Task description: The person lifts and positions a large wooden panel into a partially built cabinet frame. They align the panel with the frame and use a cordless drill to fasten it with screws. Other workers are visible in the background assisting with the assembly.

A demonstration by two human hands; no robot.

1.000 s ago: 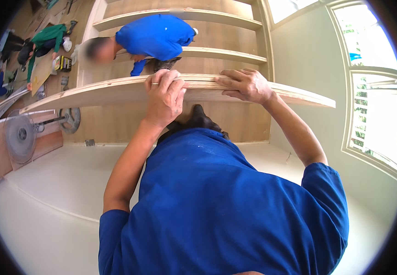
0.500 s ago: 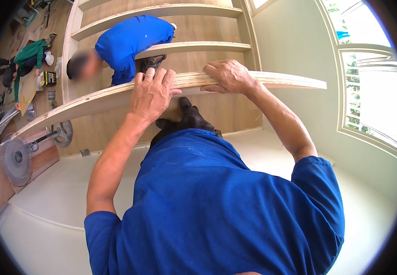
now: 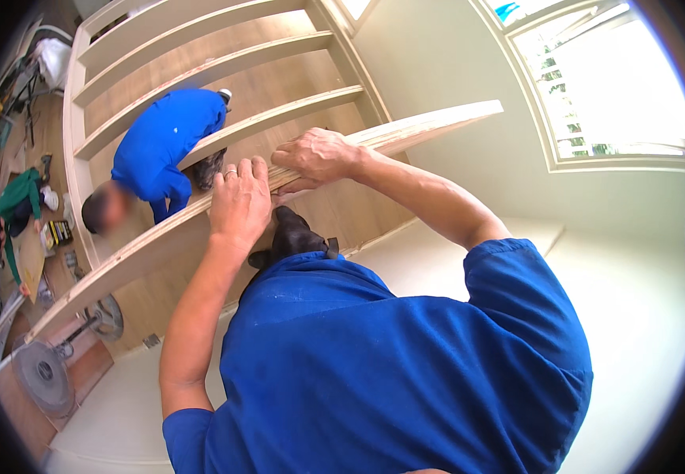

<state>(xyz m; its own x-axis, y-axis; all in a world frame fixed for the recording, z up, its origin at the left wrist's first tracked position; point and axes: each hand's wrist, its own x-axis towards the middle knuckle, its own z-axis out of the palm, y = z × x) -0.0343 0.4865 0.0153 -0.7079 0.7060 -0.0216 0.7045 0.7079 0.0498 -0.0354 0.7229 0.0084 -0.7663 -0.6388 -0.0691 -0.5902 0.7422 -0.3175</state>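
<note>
A long plywood panel (image 3: 429,125) stands on edge across the space before me, its layered upper edge facing up. My left hand (image 3: 241,201) is hooked over that edge, fingers on the far side, with a ring on one finger. Close beside it, to the right, my right hand (image 3: 317,160) is closed over the same edge, thumb on the near side. A wooden frame with several crosspieces (image 3: 279,112) lies beyond the panel. Bent over it is a co-worker in blue (image 3: 170,138), whose hands are hidden behind the panel.
A standing fan (image 3: 44,373) is by the panel's left end. Farther left, a person in green (image 3: 16,196) is among tools and a black-and-yellow box (image 3: 56,235). A pale wall (image 3: 437,87) with a window (image 3: 603,87) bounds the right side.
My view has turned, so the panel and frame now slant up to the right and sit farther left. Both hands keep their grip on the panel; the co-worker stays bent over.
</note>
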